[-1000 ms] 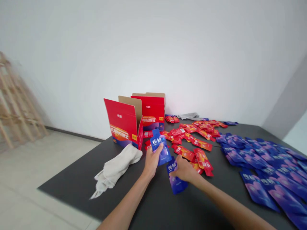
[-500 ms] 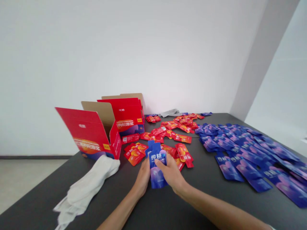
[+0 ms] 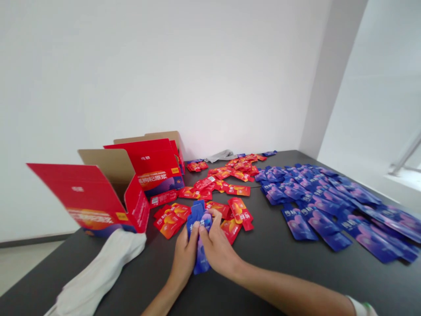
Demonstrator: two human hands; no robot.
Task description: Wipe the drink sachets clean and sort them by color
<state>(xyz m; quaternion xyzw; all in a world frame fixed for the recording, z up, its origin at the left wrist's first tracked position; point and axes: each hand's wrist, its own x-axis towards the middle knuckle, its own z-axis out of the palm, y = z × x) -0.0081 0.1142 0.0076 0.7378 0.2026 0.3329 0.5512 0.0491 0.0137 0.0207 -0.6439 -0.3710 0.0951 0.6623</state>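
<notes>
Between my two hands, low over the near middle of the table, are blue pouches [image 3: 201, 259] with purple fruit printing, more than one by their stacked top ends. My left hand [image 3: 184, 251] is closed around their left side, its thumb laid on the front. From the right, my right hand [image 3: 217, 246] grips them too, thumb on the front and fingers bent over the far edge. The fingers cover much of the print. Just beyond my hands lie red pouches [image 3: 240, 210] with orange fruit printing.
Red open-topped boxes [image 3: 108, 193] stand at the left, flaps raised. A whitish cloth item [image 3: 101, 272] lies before them, and a grey one [image 3: 221, 155] lies at the back. Many blue pouches [image 3: 299, 224] spread over the right of the dark table [image 3: 263, 259]. A wall rises behind.
My left thumb has come round onto the front of the blue pouches, and both hands now wrap them more tightly. The view has turned slightly right.
</notes>
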